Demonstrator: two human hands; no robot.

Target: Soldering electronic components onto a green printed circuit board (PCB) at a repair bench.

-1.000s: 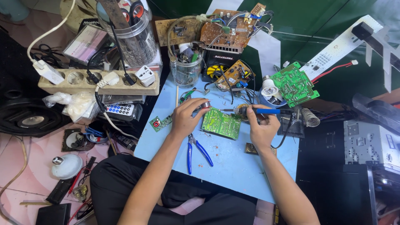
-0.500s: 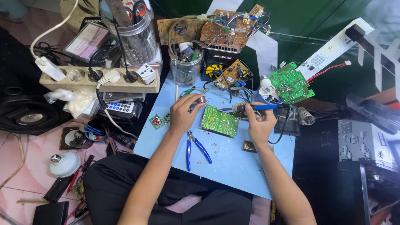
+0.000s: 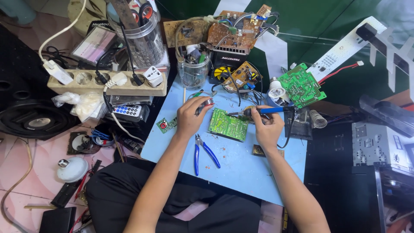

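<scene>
Green rectangular circuit board (image 3: 228, 124): flat on blue mat (image 3: 241, 168), between both hands.
Right hand (image 3: 267, 127): closed around blue-handled soldering iron (image 3: 263, 111); keep its tip steady on the board.
Left hand (image 3: 190, 115): pinches a small tool (image 3: 205, 105); hold it at the board's edge.

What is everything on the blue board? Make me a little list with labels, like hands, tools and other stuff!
left hand: holds a small tool with a red tip
right hand: holds the soldering iron, blue handle
between the hands: green circuit board
tool lying free: blue-handled pliers, near the left wrist
surface: light blue board
behind: clear jar of small parts
left side: power strip
</scene>
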